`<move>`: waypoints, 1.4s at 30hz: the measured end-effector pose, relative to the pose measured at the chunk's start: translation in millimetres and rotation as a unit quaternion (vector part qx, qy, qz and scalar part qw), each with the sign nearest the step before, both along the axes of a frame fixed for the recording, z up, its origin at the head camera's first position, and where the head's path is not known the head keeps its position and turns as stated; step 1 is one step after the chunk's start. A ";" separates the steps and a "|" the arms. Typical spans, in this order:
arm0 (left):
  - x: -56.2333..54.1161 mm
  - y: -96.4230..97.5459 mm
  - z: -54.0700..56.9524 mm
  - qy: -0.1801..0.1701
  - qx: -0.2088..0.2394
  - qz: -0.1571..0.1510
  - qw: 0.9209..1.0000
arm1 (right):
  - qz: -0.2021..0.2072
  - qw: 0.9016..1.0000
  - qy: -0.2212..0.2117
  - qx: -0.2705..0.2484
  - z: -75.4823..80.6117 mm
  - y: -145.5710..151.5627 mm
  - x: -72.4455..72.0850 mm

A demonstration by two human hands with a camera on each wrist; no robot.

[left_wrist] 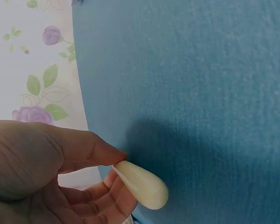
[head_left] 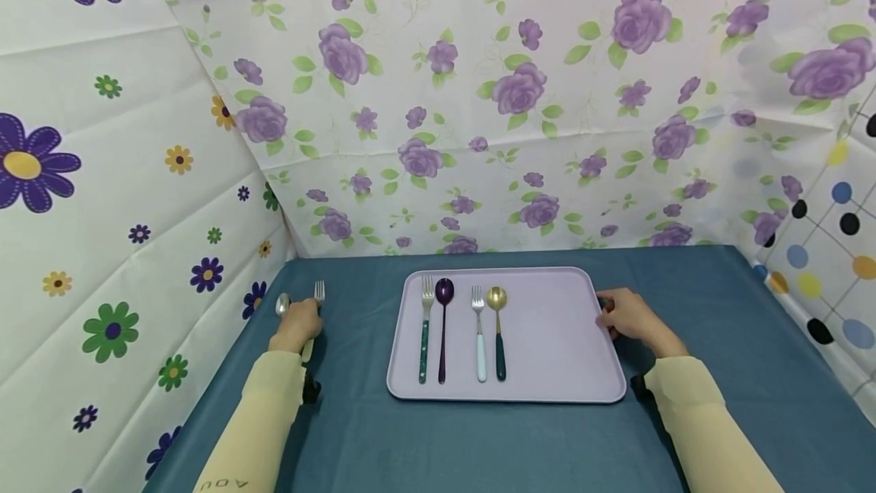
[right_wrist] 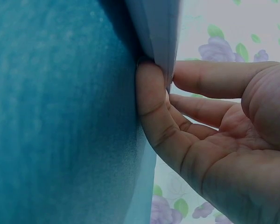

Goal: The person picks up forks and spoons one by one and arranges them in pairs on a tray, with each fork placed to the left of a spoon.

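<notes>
At the left, my left hand pinches a fork between thumb and fingers. Its cream, rounded handle end sticks out below the fingers in the left wrist view. A silver spoon bowl shows just left of this hand; its handle is hidden. My right hand grips the right rim of a pale lilac tray, with thumb above and fingers curled under the edge.
On the tray lie a green-handled fork, a dark purple spoon, a mint-handled fork and a gold spoon with a dark green handle. A blue cloth covers the table. Flowered sheets rise behind and beside it.
</notes>
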State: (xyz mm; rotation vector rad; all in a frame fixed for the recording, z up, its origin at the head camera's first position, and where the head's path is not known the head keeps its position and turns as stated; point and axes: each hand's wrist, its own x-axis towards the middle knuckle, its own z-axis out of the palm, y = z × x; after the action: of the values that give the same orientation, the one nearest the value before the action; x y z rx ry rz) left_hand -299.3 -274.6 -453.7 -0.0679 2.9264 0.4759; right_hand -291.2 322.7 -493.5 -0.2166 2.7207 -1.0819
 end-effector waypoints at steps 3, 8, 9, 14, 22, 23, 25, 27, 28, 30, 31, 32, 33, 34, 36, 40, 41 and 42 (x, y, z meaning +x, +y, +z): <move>0.2 -0.1 -0.5 0.005 0.002 -0.002 1.000 | -0.001 1.000 -0.005 -0.001 0.3 0.2 -0.6; 1.5 -1.5 -3.0 0.009 0.023 0.004 1.000 | -0.003 1.000 -0.015 -0.010 -1.4 1.2 -1.6; 1.8 -1.7 -3.5 0.008 0.027 0.006 1.000 | -0.005 1.000 -0.017 -0.012 -1.9 1.2 -1.8; 4.1 -1.7 -5.2 0.008 0.033 0.012 0.999 | -0.001 1.000 -0.013 -0.014 -3.5 0.5 -1.9; 3.4 1.7 -6.0 0.018 0.031 0.008 0.999 | -0.003 1.000 -0.011 -0.016 -3.5 1.1 -1.8; 2.9 2.8 -5.9 0.018 0.030 0.010 0.999 | -0.004 1.000 -0.012 -0.016 -3.5 1.1 -1.8; 1.5 5.3 -5.6 0.018 0.028 0.016 0.999 | -0.007 1.000 -0.014 -0.017 -3.2 0.8 -1.9; 0.2 8.5 -4.7 0.017 0.029 0.021 0.999 | -0.005 1.000 -0.013 -0.018 -3.3 1.4 -2.2; -0.8 9.8 -4.9 0.017 0.029 0.023 0.999 | -0.005 1.000 -0.012 -0.018 -3.2 1.5 -2.3; -2.7 12.5 -4.3 0.014 0.038 0.026 0.999 | -0.006 1.000 -0.012 -0.017 -3.0 1.5 -2.3; -3.6 13.9 -3.8 0.014 0.042 0.027 0.999 | -0.006 1.000 -0.012 -0.017 -3.0 1.4 -2.2; -4.0 15.4 -3.0 0.013 0.047 0.027 0.998 | -0.005 1.000 -0.012 -0.017 -3.1 1.4 -2.1; -4.3 16.9 -2.5 0.011 0.052 0.027 0.998 | -0.007 1.000 -0.013 -0.017 -3.0 1.0 -1.9; -4.1 18.6 -1.5 0.008 0.058 0.028 0.998 | -0.006 1.000 -0.013 -0.017 -3.2 1.1 -1.7; -3.9 22.5 0.6 0.008 0.063 0.027 0.998 | -0.005 1.000 -0.013 -0.017 -3.4 1.4 -1.6; -3.6 31.2 3.7 0.011 0.063 0.026 0.998 | -0.004 1.000 -0.011 -0.016 -3.6 1.8 -1.7; -3.7 33.1 3.9 0.012 0.061 0.026 0.998 | -0.004 1.000 -0.011 -0.015 -3.7 1.8 -1.8; -3.8 34.8 4.4 0.014 0.059 0.026 0.998 | -0.005 1.000 -0.011 -0.014 -3.6 1.6 -1.8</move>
State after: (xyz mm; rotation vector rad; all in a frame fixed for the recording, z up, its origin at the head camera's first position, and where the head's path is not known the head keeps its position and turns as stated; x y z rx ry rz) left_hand -303.1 -239.8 -449.2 -0.1241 2.9216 0.6630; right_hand -293.0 324.4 -497.2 -0.1952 2.6912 -1.1197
